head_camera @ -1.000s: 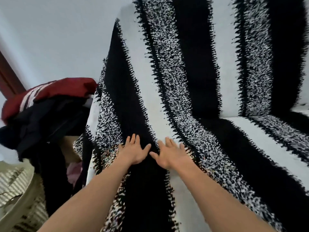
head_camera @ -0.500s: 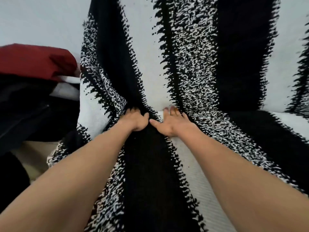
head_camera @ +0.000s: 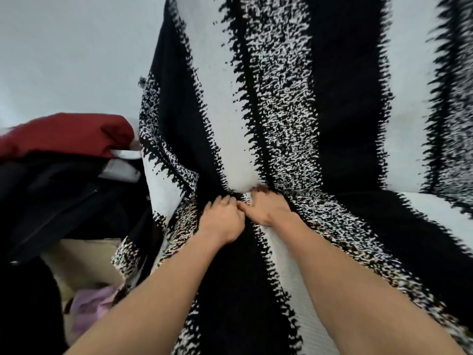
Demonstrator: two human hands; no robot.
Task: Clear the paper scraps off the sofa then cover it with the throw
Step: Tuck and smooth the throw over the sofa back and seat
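Observation:
A black-and-white striped throw lies draped over the sofa's backrest and seat. Both my hands sit side by side at the crease where seat meets backrest. My left hand has its fingers curled down into a bunched fold of the throw there. My right hand presses the fabric into the same crease, its fingertips blurred and partly sunk in. The thumbs nearly touch. No paper scraps show on the sofa, and the sofa itself is hidden under the throw.
Left of the sofa stands a pile of dark clothes topped by a red garment. Below it are a beige surface and a lilac cloth. A pale wall rises behind.
Both hands slid forward across the seat from its front part into the crease. The left hand's fingers went from flat to curled, and the fabric has bunched around the hands.

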